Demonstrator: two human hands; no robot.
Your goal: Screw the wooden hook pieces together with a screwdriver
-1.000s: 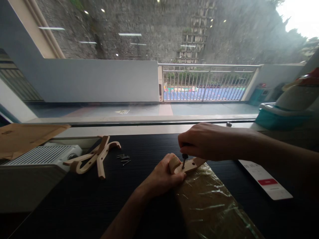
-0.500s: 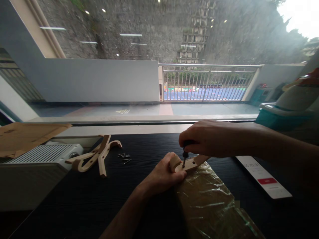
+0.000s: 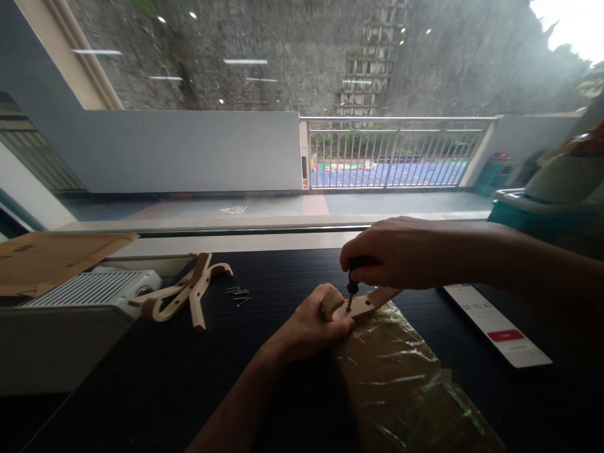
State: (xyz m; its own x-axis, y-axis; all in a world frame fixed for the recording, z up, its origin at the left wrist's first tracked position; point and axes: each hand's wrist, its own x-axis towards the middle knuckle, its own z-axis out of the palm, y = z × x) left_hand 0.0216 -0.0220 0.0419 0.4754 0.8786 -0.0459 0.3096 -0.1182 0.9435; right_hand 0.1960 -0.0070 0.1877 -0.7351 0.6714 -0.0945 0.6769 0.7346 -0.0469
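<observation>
My left hand (image 3: 314,321) is closed around the curved end of a pale wooden hook (image 3: 362,306), thumb along its near side. The hook lies on the far end of a long brown block (image 3: 391,377) wrapped in shiny clear film. From above, my right hand (image 3: 377,255) grips the dark handle of a screwdriver (image 3: 352,284). The shaft points down, slightly tilted, with its tip at a hole near the hook's curved end. A second dark hole shows farther along the wood. My right hand and forearm hide part of the hook's far end.
Several screws (image 3: 240,293) lie loose on the black table (image 3: 165,390). Left of them rest more curved wooden hook pieces (image 3: 193,292). A phone showing a timer (image 3: 500,327) lies at the right. Brown paper (image 3: 61,258) covers part of a white radiator (image 3: 123,286); a window stands behind.
My right hand and the screwdriver handle have shifted slightly, with the tip still at the same hole. My left hand keeps its hold on the hook. The whole view has moved a little.
</observation>
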